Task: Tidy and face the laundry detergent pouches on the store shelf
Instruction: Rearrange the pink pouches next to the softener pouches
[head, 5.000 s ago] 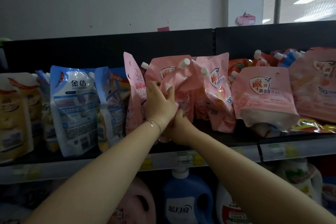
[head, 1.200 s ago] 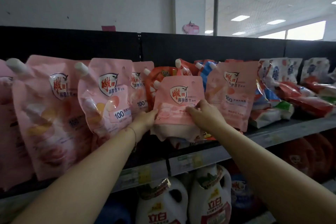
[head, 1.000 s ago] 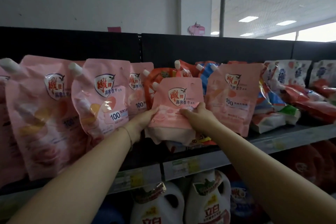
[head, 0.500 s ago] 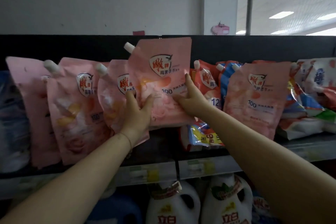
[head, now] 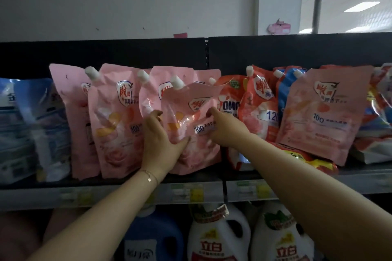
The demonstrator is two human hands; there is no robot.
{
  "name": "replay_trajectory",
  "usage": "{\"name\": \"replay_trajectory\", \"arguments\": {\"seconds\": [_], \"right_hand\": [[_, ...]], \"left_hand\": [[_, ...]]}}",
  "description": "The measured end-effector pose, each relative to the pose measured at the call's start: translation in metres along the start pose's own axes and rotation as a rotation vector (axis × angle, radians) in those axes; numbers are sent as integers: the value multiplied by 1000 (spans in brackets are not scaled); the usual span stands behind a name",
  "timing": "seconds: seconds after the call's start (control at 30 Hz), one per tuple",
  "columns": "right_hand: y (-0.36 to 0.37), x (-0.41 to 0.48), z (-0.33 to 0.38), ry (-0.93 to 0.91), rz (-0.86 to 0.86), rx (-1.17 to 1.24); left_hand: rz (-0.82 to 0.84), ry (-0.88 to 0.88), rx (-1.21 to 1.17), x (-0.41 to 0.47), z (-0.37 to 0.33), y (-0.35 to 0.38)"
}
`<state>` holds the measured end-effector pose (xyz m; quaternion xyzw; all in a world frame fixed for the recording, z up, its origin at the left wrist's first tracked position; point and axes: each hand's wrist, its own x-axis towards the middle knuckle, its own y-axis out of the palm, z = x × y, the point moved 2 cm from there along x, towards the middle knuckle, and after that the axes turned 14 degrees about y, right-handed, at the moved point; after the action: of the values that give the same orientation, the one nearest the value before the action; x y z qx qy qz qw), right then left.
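Pink pouch [head: 192, 154] gripped, fingers curled, at 9 o'clock edge by left hand [head: 161, 144], 3 o'clock by right hand [head: 227, 131]; held upright, label outward, for facing.

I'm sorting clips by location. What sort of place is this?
Most likely a shop's laundry aisle: pink detergent pouches face out on a shelf, price tags line its front edge, and detergent jugs stand below.

Pouch: pink glossy plastic spouted pouch [head: 185, 112], upright on grey metal shelf [head: 127, 195], top creased
Left hand [head: 159, 142]: grips pouch's left edge, thumb across front
Right hand [head: 224, 131]: grips right edge
Neighbours: matching pink pouches [head: 114, 120] left; orange pouch [head: 230, 99] right
Below: white handled jugs [head: 216, 237]
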<state>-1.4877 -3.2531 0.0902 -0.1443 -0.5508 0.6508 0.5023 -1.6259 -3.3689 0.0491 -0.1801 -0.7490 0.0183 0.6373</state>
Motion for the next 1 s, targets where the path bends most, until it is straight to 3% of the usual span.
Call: {"name": "replay_trajectory", "arguments": {"seconds": [0.17, 0.33, 0.47, 0.67, 0.87, 1.0], "right_hand": [[-3, -9, -14, -37, -73, 61], [-2, -15, -35, -79, -78, 54], [-6, -22, -58, -114, -61, 36], [-15, -39, -103, -77, -183, -53], [-29, -53, -146, -123, -161, -56], [-37, -70, -170, -148, -114, -11]], "left_hand": [[-36, 239, 172, 0, -11, -4], [-54, 341, 281, -9, -23, -2], [126, 415, 156, -17, -42, 15], [475, 413, -17, -20, -85, 63], [537, 422, 174, -25, -123, 107], [586, 459, 150, -21, -137, 125]]}}
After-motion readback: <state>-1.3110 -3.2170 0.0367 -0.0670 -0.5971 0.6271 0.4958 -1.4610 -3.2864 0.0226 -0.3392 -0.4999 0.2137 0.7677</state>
